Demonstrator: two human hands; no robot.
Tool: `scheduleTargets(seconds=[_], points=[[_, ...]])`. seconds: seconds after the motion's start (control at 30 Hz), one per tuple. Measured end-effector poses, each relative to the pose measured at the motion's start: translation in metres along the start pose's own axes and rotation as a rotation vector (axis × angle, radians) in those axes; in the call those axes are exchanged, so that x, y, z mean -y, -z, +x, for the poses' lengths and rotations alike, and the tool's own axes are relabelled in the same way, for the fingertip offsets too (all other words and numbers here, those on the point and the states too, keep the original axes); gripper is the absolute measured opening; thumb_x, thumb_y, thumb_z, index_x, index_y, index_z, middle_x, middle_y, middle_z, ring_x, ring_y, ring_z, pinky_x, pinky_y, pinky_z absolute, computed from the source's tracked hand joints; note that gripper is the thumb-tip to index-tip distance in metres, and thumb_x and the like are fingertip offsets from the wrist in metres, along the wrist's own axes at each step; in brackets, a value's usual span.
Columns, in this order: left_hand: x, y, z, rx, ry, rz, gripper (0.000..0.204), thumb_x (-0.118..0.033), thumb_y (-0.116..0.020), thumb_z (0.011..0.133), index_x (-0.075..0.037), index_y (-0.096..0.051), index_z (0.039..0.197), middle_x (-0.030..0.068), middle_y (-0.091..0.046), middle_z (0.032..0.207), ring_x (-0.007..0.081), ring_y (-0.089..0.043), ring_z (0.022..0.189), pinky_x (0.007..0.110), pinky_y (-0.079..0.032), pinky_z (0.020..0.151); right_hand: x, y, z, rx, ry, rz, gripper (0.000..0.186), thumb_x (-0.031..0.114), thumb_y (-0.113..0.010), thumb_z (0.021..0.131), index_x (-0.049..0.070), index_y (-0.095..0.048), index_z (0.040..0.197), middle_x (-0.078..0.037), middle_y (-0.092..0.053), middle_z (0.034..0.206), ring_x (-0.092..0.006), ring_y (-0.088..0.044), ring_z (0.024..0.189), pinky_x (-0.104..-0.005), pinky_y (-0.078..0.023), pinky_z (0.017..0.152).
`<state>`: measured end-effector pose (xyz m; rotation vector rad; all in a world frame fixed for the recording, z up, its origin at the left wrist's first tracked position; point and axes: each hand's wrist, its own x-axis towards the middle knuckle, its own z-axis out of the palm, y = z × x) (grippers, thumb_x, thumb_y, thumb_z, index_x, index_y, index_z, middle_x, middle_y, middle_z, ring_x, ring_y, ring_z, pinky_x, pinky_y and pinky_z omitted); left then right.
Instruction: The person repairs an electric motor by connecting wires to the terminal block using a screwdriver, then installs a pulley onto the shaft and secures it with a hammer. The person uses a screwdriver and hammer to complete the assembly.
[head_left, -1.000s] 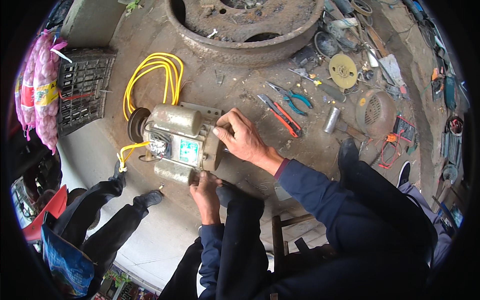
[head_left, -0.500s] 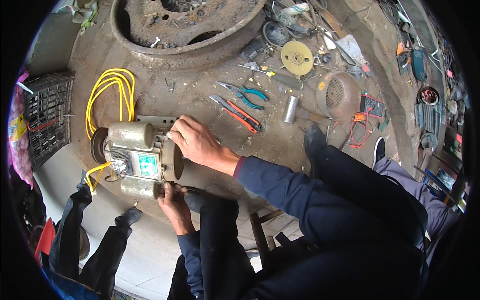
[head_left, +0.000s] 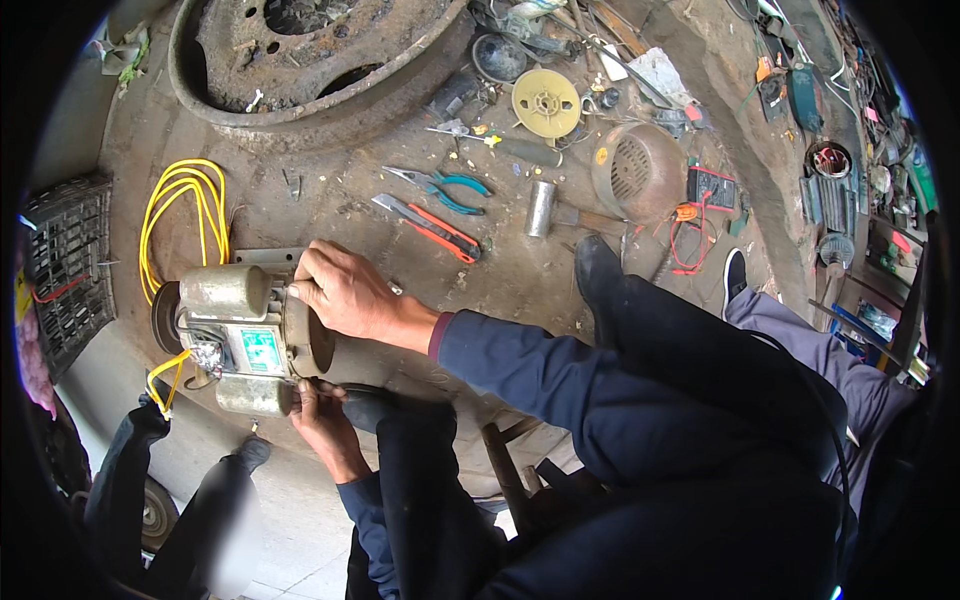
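An electric motor (head_left: 290, 335) lies on its side on the ground, with a pulley at its left end, two rounded metal covers and a green-and-white label. My right hand (head_left: 350, 295) is closed over the upper rim of its right end, fingers curled and thumb against the casing. Below, my left hand (head_left: 325, 430) pinches at the motor's lower right edge, beside the lower cover (head_left: 250, 395). Whatever sits between those fingers is small and dark, and I cannot make it out. Yellow cable (head_left: 165, 375) leaves the open wiring spot on the motor's side.
A rusty wheel rim (head_left: 330, 115) lies at the back. Right of the motor are pliers (head_left: 445, 188), a red utility knife (head_left: 430, 228), a hammer (head_left: 541, 208), a vented motor cover (head_left: 640, 172) and a multimeter (head_left: 711, 188). A black crate (head_left: 70, 270) stands left; another person's legs (head_left: 200, 510) are lower left.
The whole view has shifted, so the motor and tools appear further left. Both hands keep their places at the motor's right end, with little visible change in grip.
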<state>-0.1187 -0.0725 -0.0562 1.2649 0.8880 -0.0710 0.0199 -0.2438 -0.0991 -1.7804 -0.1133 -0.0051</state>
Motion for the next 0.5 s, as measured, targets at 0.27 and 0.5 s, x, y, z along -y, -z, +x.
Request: scheduleTargets(seconds=[0.27,0.5], points=[[0.001,0.004,0.004,0.014,0.009,-0.002,0.022,-0.022,-0.065,0.110,-0.001,-0.065,0.117,0.0061,-0.065,0.084,0.0163,-0.062,0.071,0.034,-0.053,0.068,0.006,0.004,-0.002,-0.044,-0.009,0.011,0.014,0.010,-0.071,0.099,0.002,-0.060,0.098,-0.015,-0.062,0.093,-0.0383,-0.065,0.087,-0.0481,-0.055,0.078],[0.010,0.032,-0.005,-0.011,0.041,0.002,0.025,-0.018,-0.069,0.107,-0.004,-0.064,0.127,0.0032,-0.068,0.098,0.0135,-0.065,0.082,0.034,-0.054,0.069,-0.004,0.011,0.007,0.124,0.038,-0.093,0.022,0.018,-0.076,0.095,0.003,-0.061,0.100,-0.018,-0.062,0.101,-0.0389,-0.067,0.093,-0.0507,-0.055,0.082]])
